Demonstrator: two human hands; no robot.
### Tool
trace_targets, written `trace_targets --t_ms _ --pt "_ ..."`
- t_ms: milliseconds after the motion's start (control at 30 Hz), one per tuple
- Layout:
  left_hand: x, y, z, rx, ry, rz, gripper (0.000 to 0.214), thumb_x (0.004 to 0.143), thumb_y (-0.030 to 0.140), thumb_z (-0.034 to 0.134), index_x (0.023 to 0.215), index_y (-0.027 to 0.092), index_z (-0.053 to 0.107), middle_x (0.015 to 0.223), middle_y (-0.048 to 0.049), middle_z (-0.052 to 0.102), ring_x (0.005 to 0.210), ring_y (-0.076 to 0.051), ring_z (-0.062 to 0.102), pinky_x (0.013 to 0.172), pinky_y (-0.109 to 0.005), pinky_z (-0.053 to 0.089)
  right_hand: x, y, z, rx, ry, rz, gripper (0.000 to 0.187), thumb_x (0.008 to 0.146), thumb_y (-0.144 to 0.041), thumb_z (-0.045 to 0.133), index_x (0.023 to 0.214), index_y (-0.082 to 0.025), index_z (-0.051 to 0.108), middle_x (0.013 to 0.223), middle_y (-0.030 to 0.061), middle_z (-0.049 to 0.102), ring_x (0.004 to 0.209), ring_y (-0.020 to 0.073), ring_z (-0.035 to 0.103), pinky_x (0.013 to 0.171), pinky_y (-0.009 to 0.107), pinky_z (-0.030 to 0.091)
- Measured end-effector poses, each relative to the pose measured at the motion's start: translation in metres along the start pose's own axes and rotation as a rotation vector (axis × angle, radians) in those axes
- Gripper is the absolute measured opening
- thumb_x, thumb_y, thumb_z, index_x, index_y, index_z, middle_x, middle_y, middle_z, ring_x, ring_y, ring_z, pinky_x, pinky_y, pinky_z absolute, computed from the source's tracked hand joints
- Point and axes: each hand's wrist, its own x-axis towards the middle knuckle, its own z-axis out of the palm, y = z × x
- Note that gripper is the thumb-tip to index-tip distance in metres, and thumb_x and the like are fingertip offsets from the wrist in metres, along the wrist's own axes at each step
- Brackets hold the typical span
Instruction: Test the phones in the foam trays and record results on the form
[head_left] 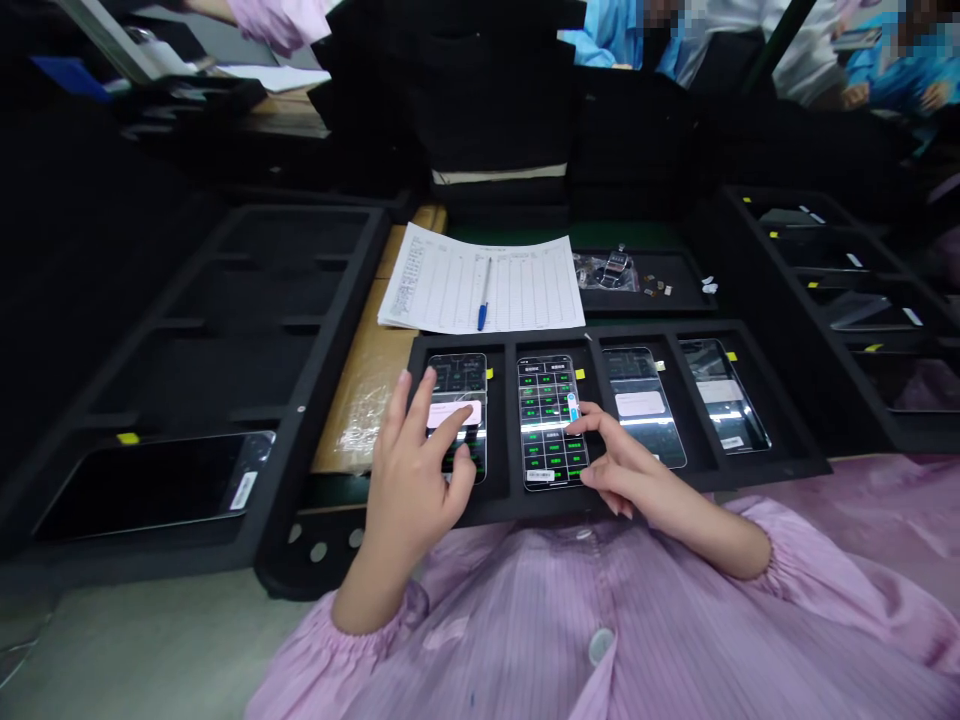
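Four phones lie side by side in the slots of a black tray [502, 345], each with its long axis running from 12 to 6 o'clock. The left hand [416, 475] hovers over the leftmost phone [458, 373], fingers spread and holding nothing, a fingertip resting on the pale pop-up on its lit screen; the bulk of that phone lies toward 1 o'clock from the palm. The right hand [626, 470] is loosely curled and likewise empty, its forefinger touching the right edge of the second phone [544, 410], which lies at 10 o'clock from it (this screen shows a green grid). The third phone [645, 405] and fourth phone [724, 395] lie untouched toward 2 o'clock. A paper form [517, 285] with a blue pen [484, 297] sits at 12 o'clock beyond the tray.
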Motion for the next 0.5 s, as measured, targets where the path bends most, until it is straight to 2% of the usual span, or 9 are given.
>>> trace_targets --t_ms 100,200,267,300,367,433,500 --pt "0.001 0.0 0.0 0.002 0.001 -0.005 0.034 0.09 0.019 0.05 0.116 0.01 0.069 0.155 -0.023 0.039 0.149 -0.043 0.024 0.115 -0.065 0.033 0.0 0.003 0.0 -0.014 0.001 -0.019 0.034 0.077 -0.031 0.062 0.107 -0.026 0.047 0.157 0.0087 0.028 0.042 -0.0031 0.046 0.035 0.021 0.033" --pt "0.001 0.001 -0.001 0.008 0.009 -0.002 0.033 0.09 0.019 0.05 0.116 0.01 0.068 0.154 -0.0228 0.041 0.149 -0.042 0.025 0.115 -0.065 0.033 -0.002 0.006 -0.001 -0.072 -0.008 0.004 0.037 0.081 -0.034 0.058 0.115 -0.026 0.045 0.145 0.0107 0.045 0.041 0.0007 0.046 0.036 0.023 0.037" --pt "-0.001 0.001 -0.002 0.017 0.025 -0.006 0.032 0.091 0.019 0.05 0.116 0.012 0.068 0.154 -0.0222 0.041 0.149 -0.042 0.027 0.115 -0.065 0.034 -0.004 0.006 -0.003 -0.226 0.059 -0.041 0.044 0.087 -0.033 0.054 0.128 -0.027 0.04 0.132 0.011 0.058 0.048 0.0073 0.054 0.043 0.027 0.046" --pt "-0.001 0.001 -0.003 0.023 0.034 -0.011 0.032 0.091 0.019 0.05 0.116 0.012 0.068 0.154 -0.022 0.042 0.149 -0.041 0.027 0.115 -0.065 0.034 -0.003 0.005 -0.003 -0.352 0.133 -0.109 0.049 0.089 -0.032 0.051 0.134 -0.026 0.036 0.128 0.0116 0.061 0.056 0.0121 0.061 0.05 0.031 0.052" --pt "-0.004 0.003 -0.004 0.032 0.046 -0.015 0.032 0.09 0.018 0.05 0.117 0.011 0.067 0.153 -0.0228 0.043 0.148 -0.042 0.028 0.114 -0.064 0.035 0.001 0.003 -0.004 -0.655 0.295 -0.321 0.053 0.091 -0.026 0.047 0.142 -0.021 0.032 0.128 0.0147 0.063 0.088 0.0244 0.069 0.074 0.045 0.058" --pt "-0.006 0.004 -0.004 0.04 0.05 -0.012 0.033 0.09 0.018 0.05 0.118 0.01 0.067 0.152 -0.0241 0.044 0.148 -0.042 0.029 0.113 -0.064 0.036 0.009 0.002 -0.003 -0.926 0.352 -0.508 0.05 0.09 -0.019 0.044 0.139 -0.015 0.04 0.132 0.0169 0.062 0.124 0.034 0.057 0.1 0.058 0.049" --pt "-0.008 0.007 -0.004 0.049 0.048 -0.009 0.034 0.089 0.018 0.051 0.118 0.009 0.067 0.151 -0.0246 0.044 0.148 -0.043 0.029 0.113 -0.064 0.036 0.018 0.002 -0.002 -1.094 0.294 -0.591 0.043 0.09 -0.015 0.042 0.132 -0.011 0.048 0.13 0.0174 0.064 0.141 0.0366 0.042 0.114 0.065 0.032"
